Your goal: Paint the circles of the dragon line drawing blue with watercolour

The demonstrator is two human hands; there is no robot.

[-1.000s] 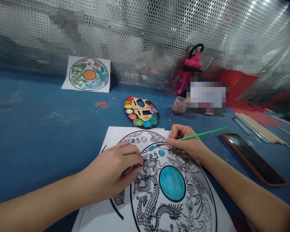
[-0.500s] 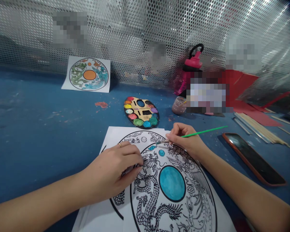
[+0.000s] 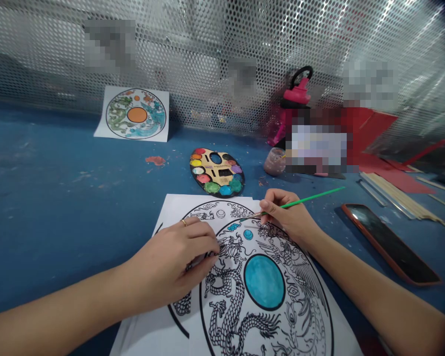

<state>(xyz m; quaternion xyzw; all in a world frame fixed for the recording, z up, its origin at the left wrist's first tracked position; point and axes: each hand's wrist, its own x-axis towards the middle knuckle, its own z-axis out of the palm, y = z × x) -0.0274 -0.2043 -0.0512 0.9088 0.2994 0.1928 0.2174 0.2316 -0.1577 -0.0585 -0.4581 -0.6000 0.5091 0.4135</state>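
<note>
My right hand (image 3: 287, 212) pinches a green-handled paintbrush (image 3: 311, 197). The brush tip is low over the upper edge of a colouring sheet (image 3: 228, 306), beside a small cloud shape painted blue; I cannot tell if it touches. This sheet carries a dragon and a bird inside a black ring. Its centre disc and a small ball are also blue. My left hand (image 3: 181, 262), a ring on one finger, rests with curled fingers on the sheet's left side, holding it against the paper. Beneath lies another printed sheet (image 3: 178, 205), partly covered.
An oval paint palette (image 3: 217, 173) lies beyond the sheets, with a cup of murky water (image 3: 275, 162) to its right. A painted picture (image 3: 137, 113) leans on the mesh wall. To the right are a phone (image 3: 389, 242), wooden sticks (image 3: 404, 200), red paper (image 3: 374, 133) and a pink bottle (image 3: 296, 96).
My right hand has shifted slightly to the right, drawing the brush tip a little to the right along the sheet's upper edge. My left hand has stayed in place.
</note>
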